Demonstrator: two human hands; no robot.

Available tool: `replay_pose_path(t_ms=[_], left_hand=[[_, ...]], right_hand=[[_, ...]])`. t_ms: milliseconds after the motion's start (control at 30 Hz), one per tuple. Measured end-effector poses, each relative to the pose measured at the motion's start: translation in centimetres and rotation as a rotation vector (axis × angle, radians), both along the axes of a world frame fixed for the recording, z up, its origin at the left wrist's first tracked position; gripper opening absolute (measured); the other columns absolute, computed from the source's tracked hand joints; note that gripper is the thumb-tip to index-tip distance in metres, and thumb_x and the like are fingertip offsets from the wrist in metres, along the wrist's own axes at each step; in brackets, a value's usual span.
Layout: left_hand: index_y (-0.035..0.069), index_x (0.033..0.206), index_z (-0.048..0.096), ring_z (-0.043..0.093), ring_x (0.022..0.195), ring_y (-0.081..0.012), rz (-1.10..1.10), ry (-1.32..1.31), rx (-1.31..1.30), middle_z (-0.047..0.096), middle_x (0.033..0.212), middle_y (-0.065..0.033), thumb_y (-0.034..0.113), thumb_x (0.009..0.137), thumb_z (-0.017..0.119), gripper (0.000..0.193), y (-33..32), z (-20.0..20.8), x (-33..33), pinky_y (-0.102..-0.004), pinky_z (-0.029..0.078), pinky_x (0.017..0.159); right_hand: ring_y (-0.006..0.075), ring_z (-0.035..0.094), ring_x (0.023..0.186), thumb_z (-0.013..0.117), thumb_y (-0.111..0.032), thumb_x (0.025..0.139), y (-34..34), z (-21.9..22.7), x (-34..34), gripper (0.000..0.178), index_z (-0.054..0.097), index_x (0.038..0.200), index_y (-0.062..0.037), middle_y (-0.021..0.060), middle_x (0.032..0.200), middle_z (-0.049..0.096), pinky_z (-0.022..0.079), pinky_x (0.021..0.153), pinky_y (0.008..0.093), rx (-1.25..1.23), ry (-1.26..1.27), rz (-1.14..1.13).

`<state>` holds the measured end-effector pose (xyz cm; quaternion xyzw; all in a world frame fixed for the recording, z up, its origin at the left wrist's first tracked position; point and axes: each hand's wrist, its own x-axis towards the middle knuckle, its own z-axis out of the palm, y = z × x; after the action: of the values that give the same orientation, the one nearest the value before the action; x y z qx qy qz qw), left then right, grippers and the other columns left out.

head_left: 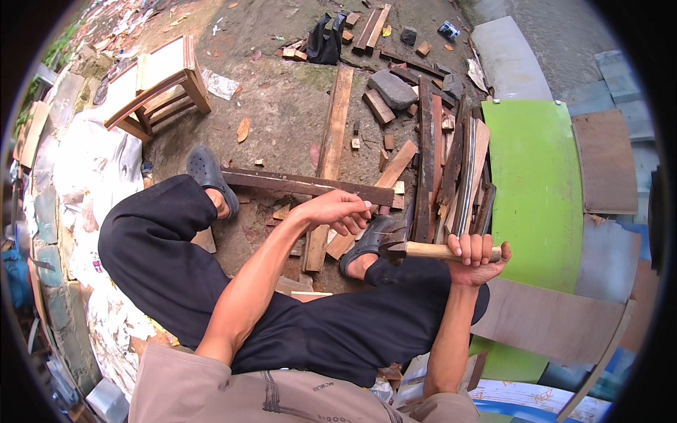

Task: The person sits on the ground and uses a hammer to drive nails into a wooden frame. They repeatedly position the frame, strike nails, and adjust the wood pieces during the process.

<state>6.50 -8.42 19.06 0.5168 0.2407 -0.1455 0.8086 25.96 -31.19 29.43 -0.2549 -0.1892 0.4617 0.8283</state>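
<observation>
My right hand [477,255] is wrapped round the wooden handle of a hammer [431,252], held level above my right knee with its dark metal head pointing left. My left hand [340,213] hovers just over a dark brown wooden strip [303,185], its fingers curled and the thumb pressed to the forefinger. Whatever those fingertips may pinch is too small to make out. The dark strip lies crosswise over a longer, lighter plank [336,127]. One end of it is beside my left clog [206,173], the other close to my right clog [367,243].
Stacked wood strips [427,162] and a grey stone block [392,89] lie to the right of the plank. Beyond them leans a green panel [536,190]. A small wooden stool [166,84] lies at the far left, near white sacking [95,162]. A black bag [326,41] sits farther back.
</observation>
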Motion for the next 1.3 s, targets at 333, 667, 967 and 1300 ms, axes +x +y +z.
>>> replay_pose_path(t_ms=[333, 667, 967, 1300], left_hand=[[0.003, 0.107, 0.063, 0.066, 0.089, -0.0117, 0.095, -0.231, 0.005, 0.069, 0.099, -0.0052, 0.026, 0.100, 0.055, 0.025, -1.5, 7.8, -2.2, -0.0299, 0.056, 0.074], [0.002, 0.109, 0.065, 0.065, 0.094, -0.0097, 0.082, -0.432, 0.153, 0.070, 0.100, -0.0041, 0.015, 0.091, 0.070, 0.023, -2.5, 9.2, -2.9, -0.0277, 0.053, 0.083], [0.003, 0.102, 0.067, 0.060, 0.083, -0.0063, 0.160, -0.406, 0.099, 0.066, 0.090, 0.0006, 0.020, 0.094, 0.068, 0.018, -3.7, 9.4, -2.5, -0.0246, 0.053, 0.070], [0.003, 0.098, 0.066, 0.059, 0.079, -0.0047, 0.168, -0.363, 0.183, 0.066, 0.086, 0.0020, 0.020, 0.091, 0.071, 0.019, -4.2, 10.1, -2.7, -0.0221, 0.049, 0.065]], right_hand=[[0.0118, 0.033, 0.046, 0.042, -0.044, 0.095, 0.1, 1.3, -0.1, 0.050, 0.036, 0.052, -0.0181, -0.0034, 0.046, 0.034, 0.037, 0.062, 0.0313, 0.137, -0.019, -0.053], [0.0141, 0.037, 0.048, 0.039, -0.049, 0.096, -0.7, 1.7, 0.0, 0.056, 0.041, 0.052, -0.0154, -0.0008, 0.047, 0.038, 0.037, 0.064, 0.0327, 0.239, 0.025, -0.021], [0.0147, 0.037, 0.047, 0.038, -0.052, 0.096, -0.7, 1.9, -0.3, 0.058, 0.041, 0.052, -0.0154, -0.0008, 0.045, 0.037, 0.037, 0.064, 0.0333, 0.234, -0.016, 0.008], [0.0148, 0.037, 0.047, 0.038, -0.055, 0.096, -0.6, 1.9, -0.4, 0.060, 0.043, 0.051, -0.0151, -0.0002, 0.045, 0.039, 0.038, 0.065, 0.0338, 0.240, -0.046, 0.031]])
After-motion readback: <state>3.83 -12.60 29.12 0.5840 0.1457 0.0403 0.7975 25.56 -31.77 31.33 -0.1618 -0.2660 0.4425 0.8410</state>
